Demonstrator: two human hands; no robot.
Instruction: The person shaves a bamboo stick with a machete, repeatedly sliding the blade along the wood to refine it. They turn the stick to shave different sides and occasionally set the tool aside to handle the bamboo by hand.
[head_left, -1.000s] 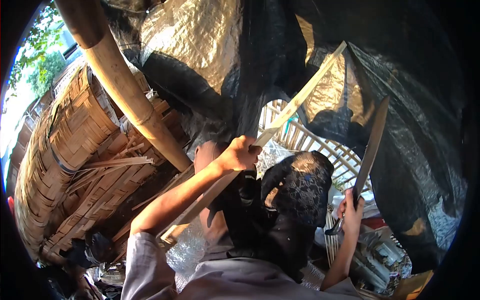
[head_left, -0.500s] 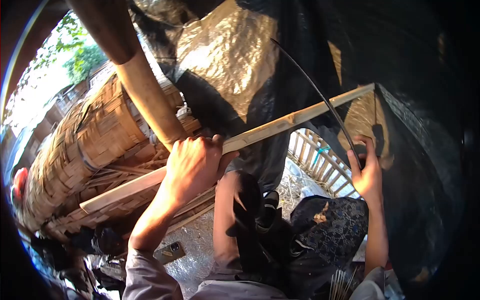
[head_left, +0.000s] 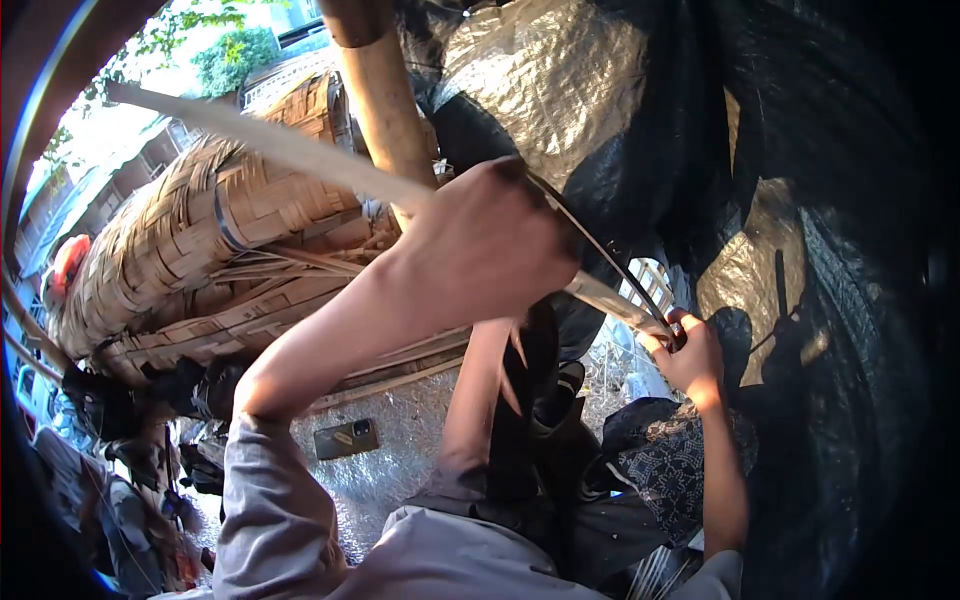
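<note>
Head view | our left hand (head_left: 490, 250) wraps the pale strip (head_left: 300, 155), which slants from upper left down to our right hand (head_left: 695, 360) | right fingers gripped on the long knife (head_left: 618, 260), blade up-left | phone (head_left: 346, 438) below our left forearm, woven roll (head_left: 225, 215) left

Below me I note a crinkled, silvery reflective sheet (head_left: 395, 402) covering the ground. One phone (head_left: 346, 439) lies flat on it, camera side up, lenses toward its right end. Long bamboo strips (head_left: 400, 362) run along the far edge; I cannot confirm contact.
</note>
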